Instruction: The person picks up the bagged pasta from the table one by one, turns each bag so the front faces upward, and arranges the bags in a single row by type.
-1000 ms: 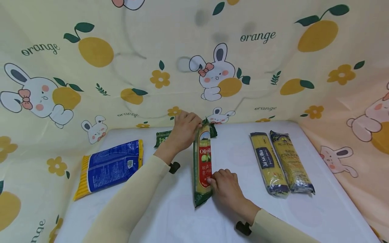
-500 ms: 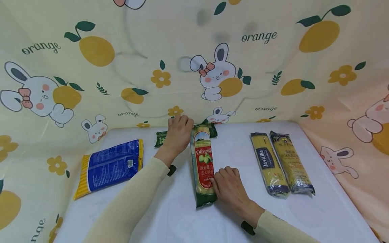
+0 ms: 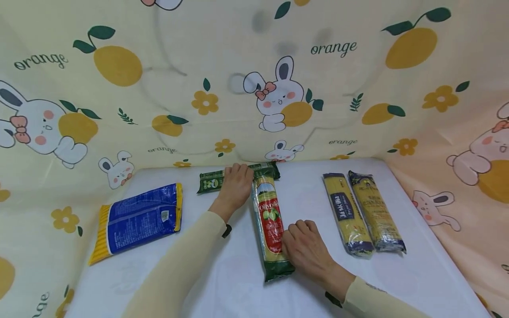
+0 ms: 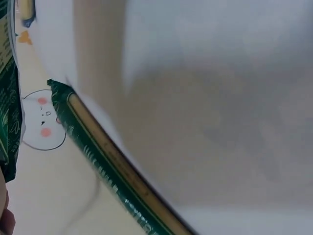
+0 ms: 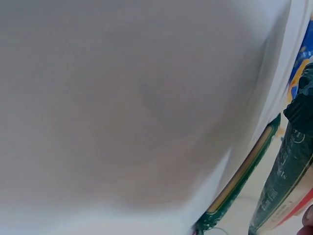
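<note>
A long spaghetti packet [image 3: 270, 221] with green ends and a red Olivoila label lies lengthwise between my hands, label upward. My left hand [image 3: 234, 187] grips its far end, knuckles up. Along the near right side, my right hand [image 3: 306, 247] pinches its edge with curled fingers. Behind the left hand lies a second green packet [image 3: 210, 182], set crosswise and partly hidden by that hand. In the left wrist view, the held packet [image 4: 7, 98] shows at the left edge, beyond the crosswise one [image 4: 112, 166]. The right wrist view shows its green end [image 5: 301, 110] and my fingertips [image 5: 307, 225].
A blue and yellow packet [image 3: 143, 218] lies at the left of the white table [image 3: 222, 282]. Two yellow pasta packets, one with a navy label [image 3: 346, 212] and one [image 3: 375, 212] beside it, lie at the right. A printed cloth [image 3: 222, 44] rises behind the table.
The held packet has turned its label upward and swung its near end right, towards me. Its far end has come down nearer, with my left hand. My right hand has shifted slightly along with it.
</note>
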Tool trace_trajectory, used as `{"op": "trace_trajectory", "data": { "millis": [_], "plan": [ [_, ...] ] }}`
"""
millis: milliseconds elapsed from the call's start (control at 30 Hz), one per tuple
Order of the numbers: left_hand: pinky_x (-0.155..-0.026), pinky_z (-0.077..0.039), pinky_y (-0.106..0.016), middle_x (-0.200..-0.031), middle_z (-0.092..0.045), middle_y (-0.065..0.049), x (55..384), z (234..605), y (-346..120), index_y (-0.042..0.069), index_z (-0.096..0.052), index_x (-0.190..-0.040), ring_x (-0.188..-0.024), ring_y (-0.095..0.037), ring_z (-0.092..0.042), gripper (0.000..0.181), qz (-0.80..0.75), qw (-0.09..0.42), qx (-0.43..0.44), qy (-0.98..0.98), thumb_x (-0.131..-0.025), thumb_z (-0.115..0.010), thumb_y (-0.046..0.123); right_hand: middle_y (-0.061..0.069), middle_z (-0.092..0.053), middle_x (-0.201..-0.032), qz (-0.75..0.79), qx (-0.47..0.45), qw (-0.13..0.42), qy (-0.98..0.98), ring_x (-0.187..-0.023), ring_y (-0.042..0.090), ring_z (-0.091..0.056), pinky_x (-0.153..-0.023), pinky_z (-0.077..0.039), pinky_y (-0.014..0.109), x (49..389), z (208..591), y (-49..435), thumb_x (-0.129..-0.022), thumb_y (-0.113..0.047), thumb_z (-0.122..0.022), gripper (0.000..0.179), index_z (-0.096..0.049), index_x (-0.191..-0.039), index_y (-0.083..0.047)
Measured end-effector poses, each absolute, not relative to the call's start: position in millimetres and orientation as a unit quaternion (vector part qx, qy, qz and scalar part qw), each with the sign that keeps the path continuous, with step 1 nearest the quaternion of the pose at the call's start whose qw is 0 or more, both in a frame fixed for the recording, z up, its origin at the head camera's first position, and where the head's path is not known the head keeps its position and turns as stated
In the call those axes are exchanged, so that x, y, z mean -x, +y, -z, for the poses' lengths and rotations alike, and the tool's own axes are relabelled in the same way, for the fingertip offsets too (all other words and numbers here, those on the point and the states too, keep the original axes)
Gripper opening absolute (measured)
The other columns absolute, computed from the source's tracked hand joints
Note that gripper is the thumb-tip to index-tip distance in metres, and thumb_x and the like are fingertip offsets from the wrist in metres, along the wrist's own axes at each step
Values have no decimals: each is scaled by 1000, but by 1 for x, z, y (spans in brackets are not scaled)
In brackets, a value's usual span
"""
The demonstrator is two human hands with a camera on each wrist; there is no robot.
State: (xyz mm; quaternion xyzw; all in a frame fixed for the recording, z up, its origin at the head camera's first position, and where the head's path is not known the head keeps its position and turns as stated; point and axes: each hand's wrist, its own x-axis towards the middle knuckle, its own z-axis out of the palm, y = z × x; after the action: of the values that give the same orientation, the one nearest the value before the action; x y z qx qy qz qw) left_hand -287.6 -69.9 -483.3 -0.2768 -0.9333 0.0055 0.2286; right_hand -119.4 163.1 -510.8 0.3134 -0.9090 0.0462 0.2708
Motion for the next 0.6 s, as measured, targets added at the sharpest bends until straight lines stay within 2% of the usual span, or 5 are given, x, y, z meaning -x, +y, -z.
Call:
{"op": "trace_trajectory", "data": {
  "millis": [267,467,600],
  "plan": [
    [-80,-34,-42,-96,-51,-10,289,490,-59,5,-55,-101,-94,-29,-45,16,-8,207,290,-934,-111,-44,7,0,-43,-73,-39,-318,283,-904,-74,23,-42,-79,-43,45,119,510,172,-107,-25,-32,37,-48,-76,-13],
    [-81,-39,-41,-97,-54,-8,292,489,-50,5,-58,-104,-96,-27,-49,15,-26,217,290,-932,-111,-46,9,1,-44,-72,-30,-318,286,-903,-74,24,-43,-79,-44,45,120,510,179,-107,-26,-33,38,-49,-76,-12],
    [-80,-37,-40,-95,-52,-8,293,488,-44,5,-58,-105,-93,-27,-46,19,-26,213,290,-933,-113,-42,11,1,-45,-73,-15,-311,271,-911,-75,24,-43,-80,-44,45,120,509,185,-106,-27,-35,36,-50,-77,-12]
  ]
}}
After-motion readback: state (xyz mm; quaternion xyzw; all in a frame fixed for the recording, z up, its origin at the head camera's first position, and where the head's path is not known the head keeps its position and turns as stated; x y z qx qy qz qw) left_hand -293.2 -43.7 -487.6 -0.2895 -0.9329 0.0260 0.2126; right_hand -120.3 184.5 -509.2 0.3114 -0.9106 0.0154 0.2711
